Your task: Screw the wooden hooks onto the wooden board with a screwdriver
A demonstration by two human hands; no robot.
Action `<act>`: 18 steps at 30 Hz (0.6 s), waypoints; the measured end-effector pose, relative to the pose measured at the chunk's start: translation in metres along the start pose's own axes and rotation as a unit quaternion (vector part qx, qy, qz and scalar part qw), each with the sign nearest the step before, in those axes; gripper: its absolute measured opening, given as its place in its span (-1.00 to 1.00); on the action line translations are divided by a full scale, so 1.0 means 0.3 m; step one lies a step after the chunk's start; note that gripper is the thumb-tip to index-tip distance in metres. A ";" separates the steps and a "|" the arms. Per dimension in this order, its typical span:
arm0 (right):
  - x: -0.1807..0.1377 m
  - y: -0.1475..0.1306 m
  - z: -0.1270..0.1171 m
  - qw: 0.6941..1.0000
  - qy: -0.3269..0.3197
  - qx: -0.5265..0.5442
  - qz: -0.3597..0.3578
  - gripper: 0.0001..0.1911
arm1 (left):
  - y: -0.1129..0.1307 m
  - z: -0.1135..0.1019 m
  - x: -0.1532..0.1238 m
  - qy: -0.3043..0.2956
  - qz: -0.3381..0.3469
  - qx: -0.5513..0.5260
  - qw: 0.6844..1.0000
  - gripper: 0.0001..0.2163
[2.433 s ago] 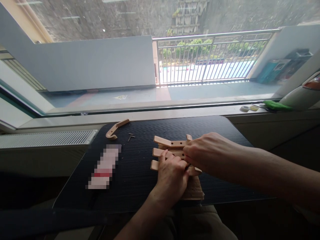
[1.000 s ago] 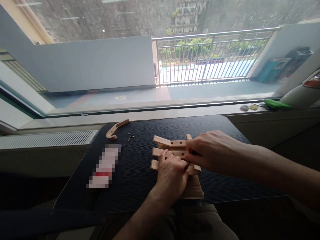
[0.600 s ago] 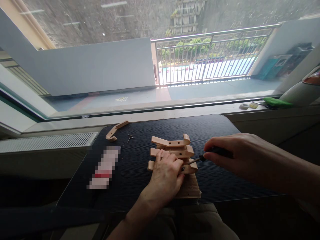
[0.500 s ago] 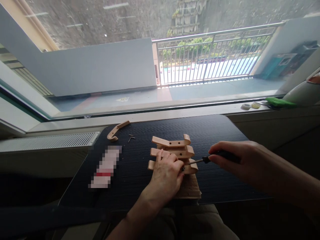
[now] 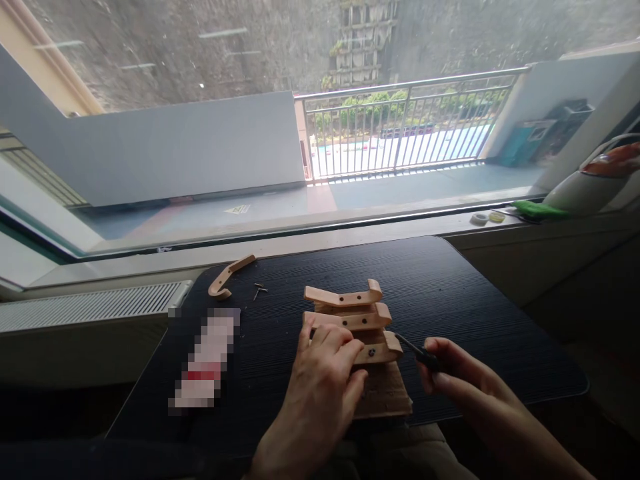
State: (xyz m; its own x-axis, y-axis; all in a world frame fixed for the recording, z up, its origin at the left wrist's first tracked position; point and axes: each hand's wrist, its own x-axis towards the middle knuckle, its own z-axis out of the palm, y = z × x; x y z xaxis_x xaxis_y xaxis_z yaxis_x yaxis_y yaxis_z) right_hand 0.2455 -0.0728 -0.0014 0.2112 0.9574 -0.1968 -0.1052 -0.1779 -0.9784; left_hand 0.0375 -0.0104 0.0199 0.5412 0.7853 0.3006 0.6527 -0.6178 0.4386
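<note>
My left hand [image 5: 325, 377] lies over the nearest wooden hook [image 5: 385, 348], its fingers curled across it and its thumb at the near side. A screw head [image 5: 371, 352] shows in a hole of that hook. Two more hooks, the middle one [image 5: 377, 317] and the far one [image 5: 359, 297], lie across the same wooden board [image 5: 383, 393]. In my right hand [image 5: 457, 370] is a screwdriver [image 5: 413, 347], gripped by its dark handle; its shaft points left, the tip close to the nearest hook's curled end and apart from the screw.
A loose wooden hook [image 5: 230, 277] and several small screws [image 5: 259, 291] lie on the dark table [image 5: 450, 287]. A blurred pinkish packet [image 5: 207, 357] is at the left. Tape rolls [image 5: 480, 219] and a green cloth [image 5: 540, 211] rest on the windowsill.
My right hand has drawn the screwdriver away from the screw, and its shaft now slants differently. My left fingers have shifted left, uncovering the screw head. The view has tilted slightly.
</note>
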 end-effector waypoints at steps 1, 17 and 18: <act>-0.009 0.009 0.012 0.999 0.011 -0.029 -0.015 -0.68 | -0.018 -0.010 -0.018 0.033 0.004 -0.001 0.999 -0.79; 0.028 0.143 0.076 0.875 -0.090 -0.404 -0.253 -0.47 | -0.146 -0.008 -0.089 0.124 -0.006 0.022 0.992 -0.75; 0.031 0.134 0.077 0.873 -0.098 -0.406 -0.253 -0.48 | -0.141 -0.006 -0.089 0.122 -0.012 0.023 0.992 -0.75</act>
State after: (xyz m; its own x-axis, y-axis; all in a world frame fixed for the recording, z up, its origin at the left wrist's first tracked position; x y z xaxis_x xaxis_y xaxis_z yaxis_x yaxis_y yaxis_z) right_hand 0.2209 -0.0659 -0.0412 -0.1480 0.9667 0.2090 0.6935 0.2521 -0.6749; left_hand -0.0055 -0.0053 -0.0051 0.3836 0.7832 0.4894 0.6904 -0.5951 0.4113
